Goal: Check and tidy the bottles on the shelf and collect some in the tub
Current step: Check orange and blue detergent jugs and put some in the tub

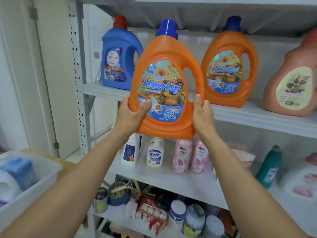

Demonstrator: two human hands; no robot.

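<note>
While the orange Hewisy bottle (164, 86) is held before the shelf (257, 115), gripped only low at its sides by the left hand (132, 114) and right hand (203, 114), it could be tipped and dropped.

The fingers of your left hand (132, 115) and right hand (203, 115) are mostly hidden behind the orange Hewisy bottle (164, 86); only the thumbs lie in front. That bottle hides the tops of the white pump bottle (154, 154) and the 2 pink bottles (181, 155) just below it, and part of the blue bottle (118, 57) up-left of it. Far right of it, the salmon bottle (291, 79) is cut by the edge, its label unreadable. Lower left of it, the tub (42, 170) runs off frame, contents blurred. Well below it, the jars and packets (154, 215) are too blurred to name.
</note>
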